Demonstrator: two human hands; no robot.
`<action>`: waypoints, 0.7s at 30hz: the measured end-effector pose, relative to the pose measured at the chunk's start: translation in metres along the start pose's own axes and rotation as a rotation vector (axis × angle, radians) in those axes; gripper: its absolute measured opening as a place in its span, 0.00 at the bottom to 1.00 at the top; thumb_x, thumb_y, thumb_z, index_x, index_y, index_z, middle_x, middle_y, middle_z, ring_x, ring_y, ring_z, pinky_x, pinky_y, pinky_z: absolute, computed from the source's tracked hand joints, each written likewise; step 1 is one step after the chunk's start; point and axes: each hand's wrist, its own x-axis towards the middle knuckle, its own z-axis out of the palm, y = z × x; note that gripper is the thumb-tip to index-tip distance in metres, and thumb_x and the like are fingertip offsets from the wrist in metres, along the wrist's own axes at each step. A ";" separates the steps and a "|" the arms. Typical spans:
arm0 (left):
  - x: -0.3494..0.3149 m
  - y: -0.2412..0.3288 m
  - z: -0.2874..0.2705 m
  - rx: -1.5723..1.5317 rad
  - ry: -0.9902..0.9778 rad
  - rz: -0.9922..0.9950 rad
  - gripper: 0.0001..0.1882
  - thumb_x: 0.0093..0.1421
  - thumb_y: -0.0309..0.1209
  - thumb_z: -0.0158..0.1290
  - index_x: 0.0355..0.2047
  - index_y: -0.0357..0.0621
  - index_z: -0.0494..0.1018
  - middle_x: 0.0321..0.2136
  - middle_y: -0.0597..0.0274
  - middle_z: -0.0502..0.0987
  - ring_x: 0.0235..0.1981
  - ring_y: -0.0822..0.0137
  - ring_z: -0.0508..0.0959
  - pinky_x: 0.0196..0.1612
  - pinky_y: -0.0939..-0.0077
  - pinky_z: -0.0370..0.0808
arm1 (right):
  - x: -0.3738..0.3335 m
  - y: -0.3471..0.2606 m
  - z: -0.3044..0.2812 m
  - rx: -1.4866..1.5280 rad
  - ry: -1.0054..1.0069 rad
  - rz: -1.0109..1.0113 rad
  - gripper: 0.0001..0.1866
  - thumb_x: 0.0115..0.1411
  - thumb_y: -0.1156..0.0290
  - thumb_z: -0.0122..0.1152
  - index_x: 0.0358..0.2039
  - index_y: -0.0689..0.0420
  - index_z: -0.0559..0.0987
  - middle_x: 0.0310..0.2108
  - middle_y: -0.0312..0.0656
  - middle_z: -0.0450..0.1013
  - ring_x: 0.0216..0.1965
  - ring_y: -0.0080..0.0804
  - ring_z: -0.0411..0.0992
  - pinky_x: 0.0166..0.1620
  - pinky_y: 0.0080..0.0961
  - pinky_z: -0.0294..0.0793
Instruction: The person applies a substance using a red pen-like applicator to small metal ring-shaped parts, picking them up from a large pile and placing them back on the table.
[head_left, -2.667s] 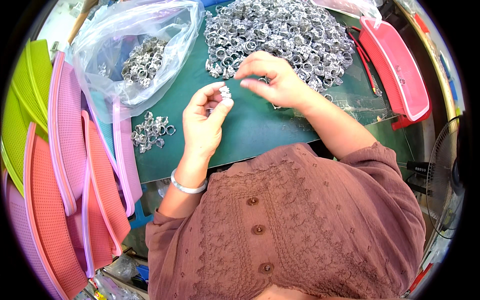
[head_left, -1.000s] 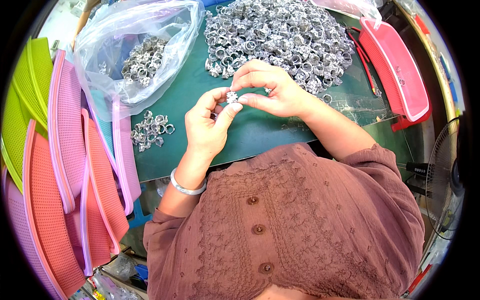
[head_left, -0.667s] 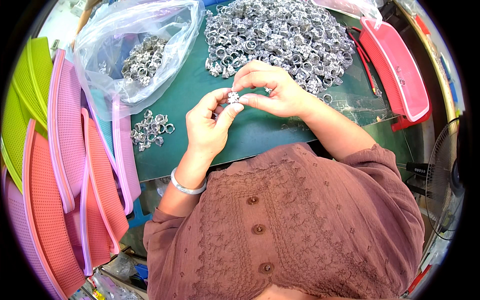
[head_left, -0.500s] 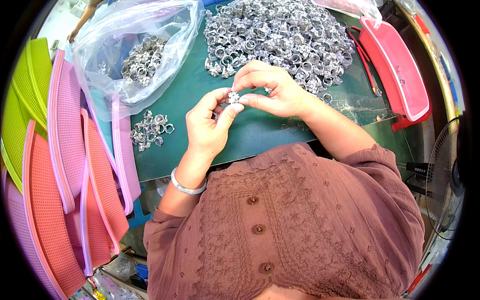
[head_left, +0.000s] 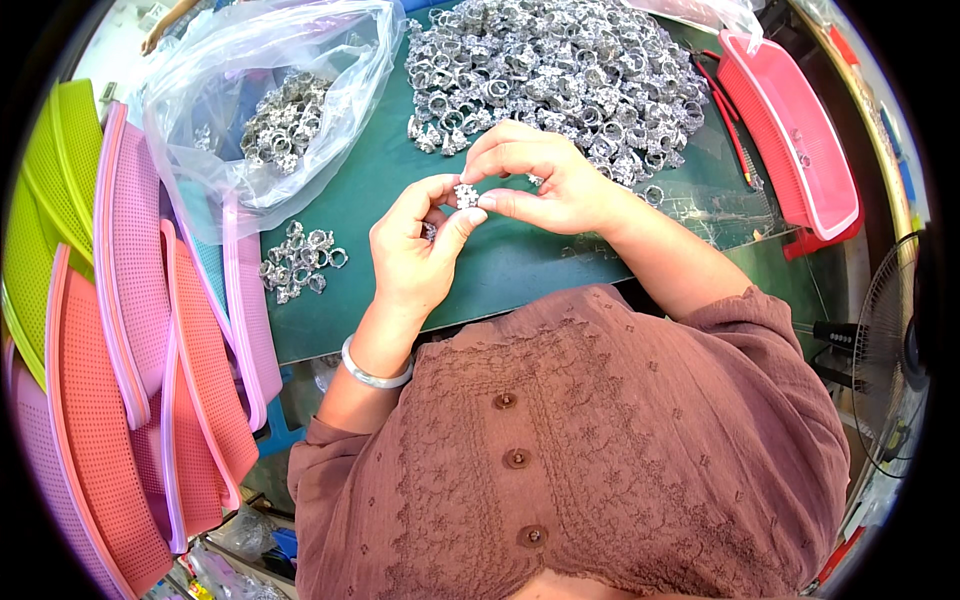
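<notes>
Between the thumb and forefinger of my left hand (head_left: 418, 240) is a silver ring (head_left: 467, 196) with a sparkling, flower-like cluster on top. My right hand (head_left: 540, 185) pinches at the same ring from the other side with its thumb and fingertips. A bit of another silver piece (head_left: 431, 231) shows within the curled fingers of the left hand. Past my right hand lies a big heap of silver rings (head_left: 560, 75). A small group of rings (head_left: 300, 262) rests on the green table (head_left: 375, 325) to the left of my left hand.
A clear plastic bag (head_left: 345, 150) with more rings stands at the back left. Several colourful perforated baskets (head_left: 130, 270) crowd the left side. On the right are red-handled pliers (head_left: 730, 115), a pink basket (head_left: 785, 140) and a fan (head_left: 885, 320). Another person's arm (head_left: 168, 22) shows at the top left.
The held ring has turned slightly between my fingertips, while both hands stay nearly in place. At the top left, the other person's arm has shifted up.
</notes>
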 end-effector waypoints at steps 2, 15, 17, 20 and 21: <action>0.000 0.001 0.000 0.006 0.000 0.007 0.16 0.49 0.20 0.56 0.40 0.34 0.68 0.29 0.64 0.73 0.27 0.81 0.69 0.30 0.89 0.67 | 0.000 -0.001 0.000 0.000 0.001 -0.004 0.11 0.45 0.77 0.61 0.33 0.59 0.76 0.33 0.41 0.71 0.37 0.34 0.69 0.39 0.27 0.68; 0.000 -0.003 -0.001 -0.098 -0.013 -0.047 0.16 0.49 0.21 0.57 0.39 0.33 0.68 0.29 0.65 0.73 0.28 0.79 0.70 0.32 0.88 0.68 | 0.000 0.001 0.000 -0.002 -0.010 -0.012 0.12 0.46 0.76 0.61 0.34 0.58 0.75 0.34 0.41 0.71 0.36 0.32 0.68 0.37 0.25 0.68; 0.000 -0.002 0.000 -0.120 -0.014 -0.055 0.16 0.49 0.21 0.57 0.39 0.33 0.68 0.29 0.64 0.73 0.29 0.79 0.70 0.33 0.88 0.68 | -0.001 0.001 0.000 -0.001 -0.012 -0.005 0.12 0.46 0.75 0.61 0.34 0.58 0.75 0.34 0.40 0.70 0.36 0.31 0.68 0.37 0.24 0.68; 0.000 -0.002 -0.001 -0.133 -0.024 -0.065 0.16 0.50 0.21 0.57 0.39 0.33 0.68 0.30 0.64 0.73 0.29 0.79 0.70 0.33 0.88 0.69 | -0.001 0.001 0.000 0.002 -0.019 -0.002 0.12 0.47 0.75 0.61 0.34 0.58 0.75 0.34 0.40 0.70 0.35 0.30 0.68 0.35 0.24 0.68; 0.000 -0.002 -0.001 -0.139 -0.024 -0.063 0.16 0.50 0.21 0.57 0.39 0.33 0.68 0.30 0.64 0.73 0.29 0.79 0.70 0.33 0.88 0.69 | 0.000 0.001 0.000 0.004 -0.020 0.000 0.11 0.47 0.75 0.61 0.34 0.58 0.75 0.34 0.40 0.70 0.35 0.30 0.68 0.35 0.23 0.68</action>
